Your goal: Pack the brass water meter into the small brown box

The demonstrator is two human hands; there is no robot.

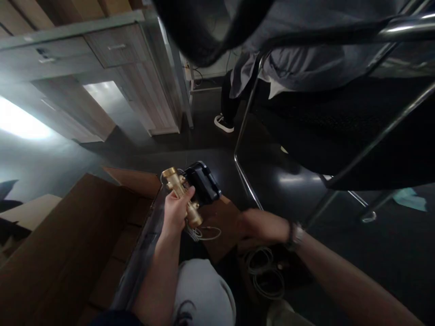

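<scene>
Open carton at left; just past its right edge, left hand, forearm up from bottom, fingers closed round brass fitting, thumb across. Fitting's long axis slants upper left to lower right, black case on its right. Right hand blurred, arm from lower right, grip can't tell.

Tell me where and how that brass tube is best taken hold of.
Probably around the middle of the brass tube, from the side away from the black box, much as the left hand holds it. That narrower, rounded stretch between the thicker ends looks easy to wrap, while the bulky box blocks the other side and the pale cable hangs near the lower end.
</scene>
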